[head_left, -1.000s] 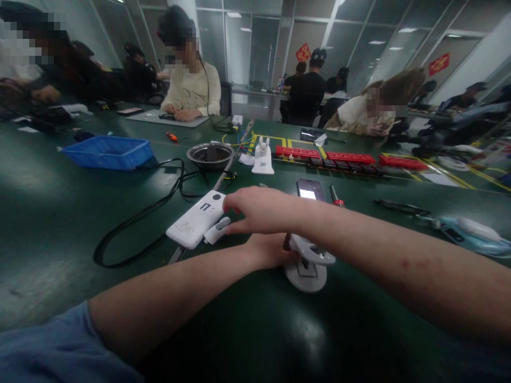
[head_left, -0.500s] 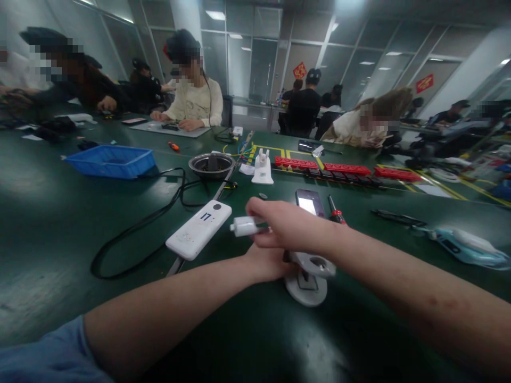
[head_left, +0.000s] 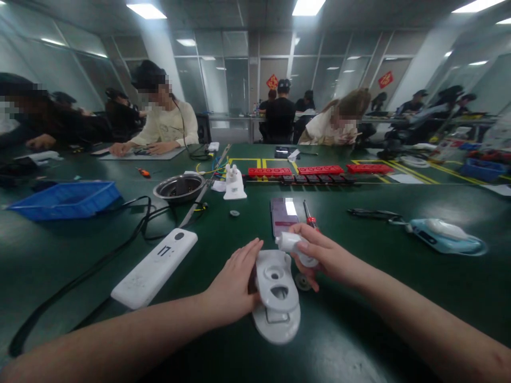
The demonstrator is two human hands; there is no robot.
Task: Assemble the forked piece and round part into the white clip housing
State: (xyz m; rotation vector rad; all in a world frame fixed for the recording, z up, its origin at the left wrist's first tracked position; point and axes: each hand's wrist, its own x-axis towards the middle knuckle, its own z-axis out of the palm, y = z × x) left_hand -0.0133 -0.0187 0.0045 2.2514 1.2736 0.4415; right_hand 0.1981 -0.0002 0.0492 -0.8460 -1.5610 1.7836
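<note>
My left hand (head_left: 235,284) is wrapped around the left side of a white plastic housing (head_left: 289,279) with a round hole, a half-round opening and a rounded base with a wire loop. It sits on the green table in front of me. My right hand (head_left: 325,250), just right of the housing's top, grips a white cylindrical plastic piece (head_left: 290,242) with a narrow tip pointing left. A small round grey part (head_left: 303,282) shows beneath the right fingers; whether they touch it I cannot tell. Behind lie a phone (head_left: 280,215) and a red-handled screwdriver (head_left: 311,221).
A white power bank (head_left: 154,271) with a black cable lies left. Beyond are a blue tray (head_left: 67,201), a metal bowl (head_left: 162,192), a white plastic part (head_left: 235,187) and red strips (head_left: 319,170). A light-blue pouch (head_left: 443,238) lies right. People sit across the table.
My right hand, which reached across over my left, has moved right with the white cylindrical piece. The housing and my left hand now show plainly. The camera view has shifted.
</note>
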